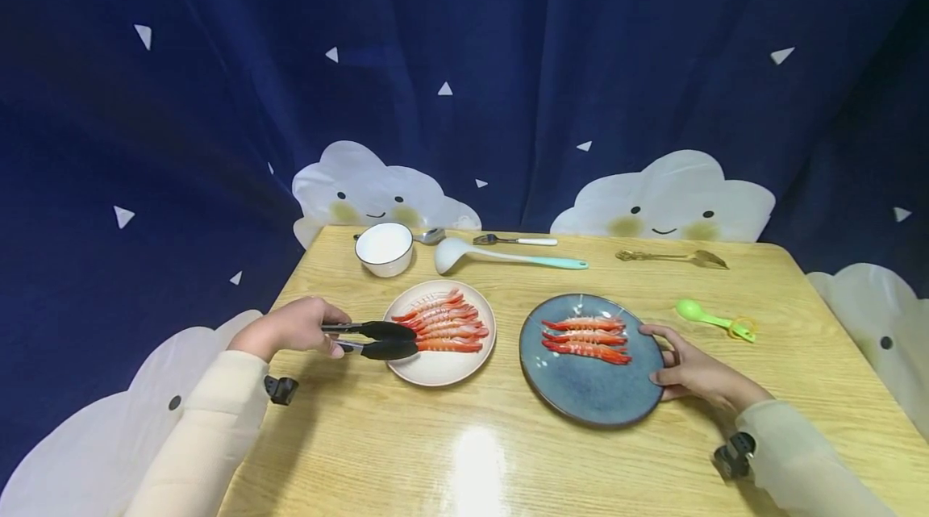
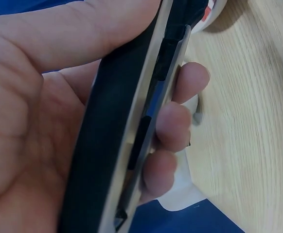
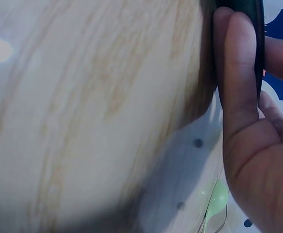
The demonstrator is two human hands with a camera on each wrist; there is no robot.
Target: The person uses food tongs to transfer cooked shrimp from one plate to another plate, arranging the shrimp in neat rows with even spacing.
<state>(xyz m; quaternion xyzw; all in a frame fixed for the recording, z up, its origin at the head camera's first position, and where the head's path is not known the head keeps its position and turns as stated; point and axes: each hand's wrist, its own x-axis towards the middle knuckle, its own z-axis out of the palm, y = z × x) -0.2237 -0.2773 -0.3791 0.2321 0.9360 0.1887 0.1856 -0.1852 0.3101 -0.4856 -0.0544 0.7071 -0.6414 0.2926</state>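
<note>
Dark blue curtain with white clouds hangs behind the wooden bench, and from my station I see black tongs reaching over the left side of a pale plate, tips at a row of shrimp; whether they grip one, I cannot tell. I make out the left hand with thumb and fingers wrapped around the handles. To the right, apart, is a blue plate bearing three more shrimp; the right hand pinches its right edge. Farther back I find a white bowl, a ladle and a fork, and rightward a gold utensil and a green spoon.
</note>
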